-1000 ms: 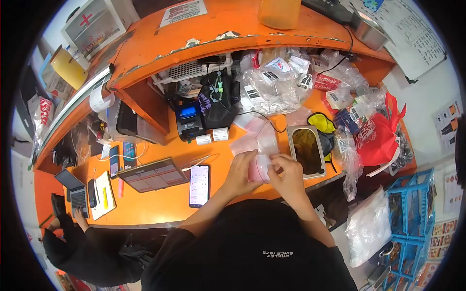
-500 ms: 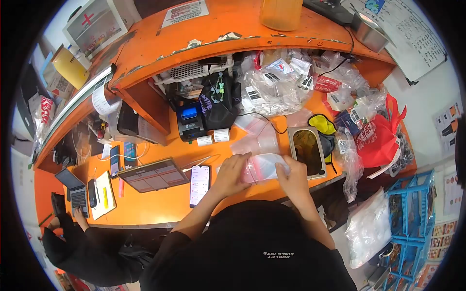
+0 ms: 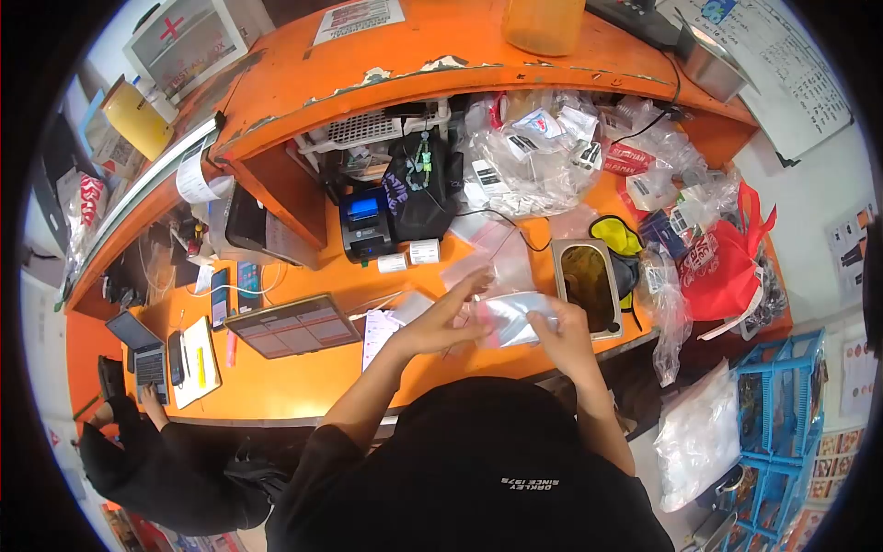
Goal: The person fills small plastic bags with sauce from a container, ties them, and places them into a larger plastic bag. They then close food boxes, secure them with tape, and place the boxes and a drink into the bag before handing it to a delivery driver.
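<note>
A small clear plastic bag with a pink edge (image 3: pixel 515 317) is held up over the front of the orange desk. My right hand (image 3: pixel 563 339) pinches its right side, thumb on top. At the bag's pink left edge is my left hand (image 3: pixel 443 320), its thumb against the plastic and its index finger raised. More flat pink-tinted plastic bags (image 3: pixel 504 262) lie on the desk just beyond my hands. To the right sits a metal tray of dark contents (image 3: pixel 584 281). A phone with a lit screen (image 3: pixel 377 333) is partly covered by my left forearm.
A tablet (image 3: pixel 296 328) stands left of my hands. A label printer (image 3: pixel 365 225) and a heap of plastic packaging (image 3: pixel 529 161) fill the shelf space behind. A red bag (image 3: pixel 722 262) is at right. Far left, another person's hand (image 3: pixel 152 402) rests at a laptop (image 3: pixel 147 354).
My left hand has shifted slightly up, its fingers loosened and more spread at the bag's edge. The bag has turned a little, and my left forearm now covers more of the phone.
</note>
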`<state>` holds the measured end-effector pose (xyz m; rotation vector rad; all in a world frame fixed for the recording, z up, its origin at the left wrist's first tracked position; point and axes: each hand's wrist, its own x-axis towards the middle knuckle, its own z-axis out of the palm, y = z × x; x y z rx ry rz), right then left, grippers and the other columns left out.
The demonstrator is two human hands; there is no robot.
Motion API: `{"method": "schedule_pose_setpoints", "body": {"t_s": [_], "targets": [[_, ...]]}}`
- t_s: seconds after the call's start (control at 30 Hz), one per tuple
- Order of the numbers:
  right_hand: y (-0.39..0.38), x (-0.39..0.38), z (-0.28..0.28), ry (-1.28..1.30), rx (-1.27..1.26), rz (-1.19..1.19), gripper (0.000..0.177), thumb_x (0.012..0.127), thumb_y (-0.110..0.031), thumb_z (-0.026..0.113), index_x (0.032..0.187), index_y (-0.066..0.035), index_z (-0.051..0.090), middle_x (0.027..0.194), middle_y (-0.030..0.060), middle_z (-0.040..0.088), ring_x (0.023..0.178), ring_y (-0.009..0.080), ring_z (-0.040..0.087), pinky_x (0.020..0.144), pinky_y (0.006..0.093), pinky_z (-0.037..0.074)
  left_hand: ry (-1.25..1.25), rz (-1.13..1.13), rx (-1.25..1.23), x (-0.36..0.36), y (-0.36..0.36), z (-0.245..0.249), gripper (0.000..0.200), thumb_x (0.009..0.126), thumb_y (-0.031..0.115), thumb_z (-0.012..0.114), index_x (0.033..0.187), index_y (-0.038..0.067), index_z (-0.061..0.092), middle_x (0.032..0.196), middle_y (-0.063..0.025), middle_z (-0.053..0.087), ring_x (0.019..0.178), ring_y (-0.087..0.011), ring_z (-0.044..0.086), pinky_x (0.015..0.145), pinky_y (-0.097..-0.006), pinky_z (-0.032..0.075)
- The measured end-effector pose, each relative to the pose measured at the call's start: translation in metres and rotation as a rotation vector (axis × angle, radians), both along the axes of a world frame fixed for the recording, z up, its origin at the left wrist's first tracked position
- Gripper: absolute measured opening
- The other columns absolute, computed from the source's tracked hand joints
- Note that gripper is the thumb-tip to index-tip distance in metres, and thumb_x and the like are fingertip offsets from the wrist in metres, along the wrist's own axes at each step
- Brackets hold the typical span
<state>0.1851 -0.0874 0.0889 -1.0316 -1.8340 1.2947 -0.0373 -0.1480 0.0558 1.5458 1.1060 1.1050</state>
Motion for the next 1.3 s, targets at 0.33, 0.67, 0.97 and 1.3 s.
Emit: {"method": "schedule_pose_setpoints", "body": {"t_s": [0.33,0.67,0.97,1.3], "targets": [[-0.001,0.000,-0.012,-0.022,-0.042,0.041,0.032,0.087,-0.010,0.064,0.115,0.000,0.052,0.099,0.0145,0.065,0.087,0.0181,0.064,0.076,0.0281,0.052,0.717,0.426,-0.133,-0.030,-0.012,-0.136,0.024,0.079,0.011,0.068,0.100,0.000,0.062,0.081,-0.0122,0.067,0.072,-0.0257,0.065,0.067,-0.0352,0.050],[-0.003,0.001,-0.023,-0.044,-0.084,0.111,0.034,0.086,-0.009,0.065,0.115,0.001,0.052,0.096,0.0144,0.065,0.087,0.0181,0.065,0.076,0.0286,0.052,1.054,0.697,0.441,-0.012,-0.017,-0.067,0.017,0.082,0.016,0.068,0.092,0.002,0.067,0.082,-0.0110,0.069,0.070,-0.0234,0.065,0.065,-0.0338,0.051],[-0.012,-0.018,-0.019,0.366,-0.477,0.122,0.034,0.086,-0.013,0.069,0.114,-0.001,0.054,0.095,0.0063,0.064,0.080,0.0103,0.063,0.066,0.0223,0.051,-0.604,0.590,-0.132,0.058,0.018,0.000,0.010,0.091,0.015,0.063,0.092,0.005,0.063,0.078,-0.0011,0.065,0.065,-0.0043,0.055,0.059,-0.0192,0.042],[-0.001,0.002,-0.016,0.214,-0.114,-0.024,0.010,0.087,-0.007,0.063,0.086,0.002,0.066,0.073,0.0066,0.067,0.063,0.0097,0.063,0.055,0.0232,0.049,0.075,0.888,0.284,0.073,0.023,0.007,0.015,0.088,0.007,0.063,0.096,0.005,0.051,0.094,-0.0048,0.052,0.092,-0.0113,0.050,0.080,-0.0244,0.039]]}}
